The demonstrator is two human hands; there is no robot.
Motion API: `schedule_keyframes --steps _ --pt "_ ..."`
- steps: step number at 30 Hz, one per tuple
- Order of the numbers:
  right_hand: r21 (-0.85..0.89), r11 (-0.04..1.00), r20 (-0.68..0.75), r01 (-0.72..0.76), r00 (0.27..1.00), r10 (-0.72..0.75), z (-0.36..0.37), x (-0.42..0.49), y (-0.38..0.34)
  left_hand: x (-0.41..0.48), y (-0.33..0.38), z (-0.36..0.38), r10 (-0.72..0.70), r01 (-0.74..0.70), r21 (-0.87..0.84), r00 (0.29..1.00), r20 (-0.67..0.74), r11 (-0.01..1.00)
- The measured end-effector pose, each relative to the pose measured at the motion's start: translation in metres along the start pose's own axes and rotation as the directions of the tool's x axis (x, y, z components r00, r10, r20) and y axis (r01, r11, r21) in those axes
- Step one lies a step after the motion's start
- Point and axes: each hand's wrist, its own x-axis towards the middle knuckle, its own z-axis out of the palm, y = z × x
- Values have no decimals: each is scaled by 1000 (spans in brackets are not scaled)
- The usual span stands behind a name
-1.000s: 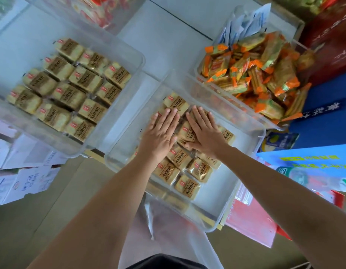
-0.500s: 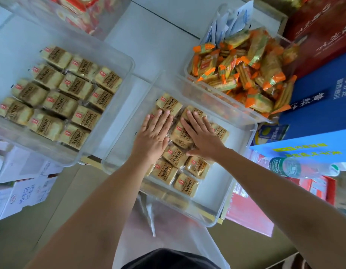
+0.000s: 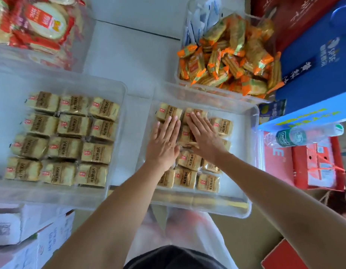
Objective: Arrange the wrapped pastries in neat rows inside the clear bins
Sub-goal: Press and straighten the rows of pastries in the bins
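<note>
Left hand, right hand still pressing pastries, Cestbon bottle

On the table we see two bins side by side: the left bin holds pastries in rows of three, and the right bin holds more pastries toward its left side. Behind the right bin sits a third bin heaped with snack packets. Behind the left bin is a fourth bin of crackers, and a bottle lies on boxes to the right.
</note>
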Motion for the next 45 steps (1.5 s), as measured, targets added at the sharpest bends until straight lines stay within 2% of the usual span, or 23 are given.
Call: schedule_keyframes --steps 3,13,16,19,23,25,27,29,32,37,41,45 --pt "-1 1000 -5 30 1000 -30 -4 -2 6 2 -5 0 31 -31 -8 999 13 1000" --pt "-56 993 -5 -106 994 106 3 -4 -3 6 -5 3 77 -77 89 997 11 993" --pt "33 997 7 -72 997 72 1 -5 0 6 -5 0 73 -74 92 997 23 993" --pt "120 992 -46 -41 998 47 -5 -15 -2 3 -7 -8 102 -105 61 993 53 993" --pt "70 998 -155 12 988 -1 -9 -39 -12 -15 -4 -17 154 -157 36 985 74 987" --pt "51 998 -181 41 983 -31 -8 -51 -15 -29 -3 -18 161 -169 41 975 155 985" --pt "39 998 -155 57 987 -50 -7 -59 -18 -41 -2 -18 122 -151 81 951 286 985" --pt "8 998 -127 58 990 -57 -3 -63 -19 -49 0 -19 53 -95 105 937 344 990" --pt "-55 998 -74 24 997 -28 3 -60 -21 -51 4 -17 7 -46 97 931 365 994" --pt "-81 996 -25 44 999 -47 8 -53 -17 -52 3 -12 14 -58 112 934 357 992" --pt "-31 995 -15 90 996 -90 8 -51 -13 -53 3 -11 1 -54 140 935 354 989" --pt "20 998 -37 60 998 -59 9 -55 -17 -53 6 -10 -16 -41 155 937 349 987"
